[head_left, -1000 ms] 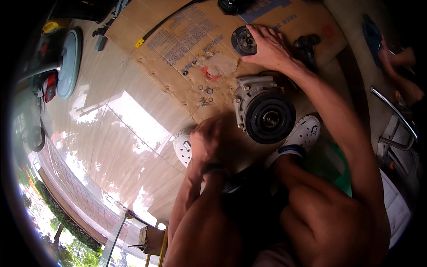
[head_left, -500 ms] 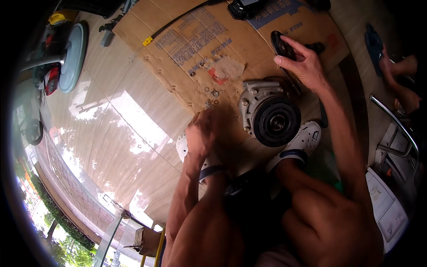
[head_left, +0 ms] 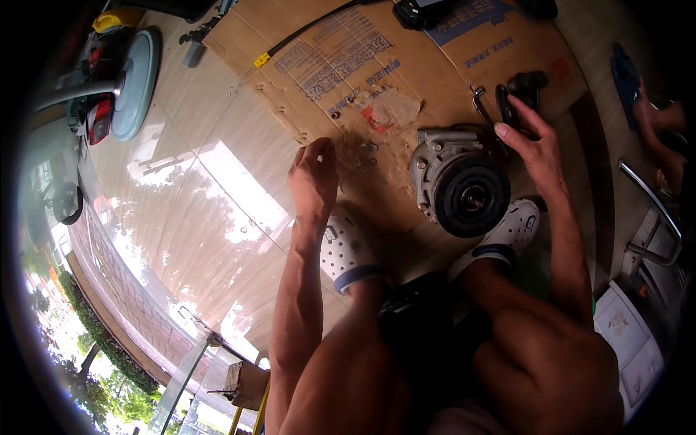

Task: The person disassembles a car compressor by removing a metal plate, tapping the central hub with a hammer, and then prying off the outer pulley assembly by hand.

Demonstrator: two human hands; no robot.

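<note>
On the cardboard sheet (head_left: 435, 87) in front of me sits a metal compressor (head_left: 429, 163), its black grooved pulley (head_left: 473, 197) turned toward me. Beyond its right side, my right hand (head_left: 535, 145) pinches a dark round disc (head_left: 503, 105), seen nearly edge-on, between thumb and fingers. My left hand (head_left: 313, 174) is over the cardboard's left edge with its fingers curled together; whatever they hold, if anything, is hidden. Several small rings (head_left: 371, 147) lie to the right of it. A small nut-like part (head_left: 334, 114) lies farther off.
A shiny metal tool (head_left: 480, 106) and a black tool head (head_left: 533, 80) lie near the disc. A yellow-tipped black strap (head_left: 262, 59) crosses the far cardboard. My white clogs (head_left: 348, 246) flank the compressor. A round grey-blue base (head_left: 138, 87) stands left; another person's hand (head_left: 649, 109) appears right.
My right hand has brought the disc rightward and nearer me, uncovering the metal tool. My left hand has moved away from the small rings, to the left and forward. The view has shifted slightly.
</note>
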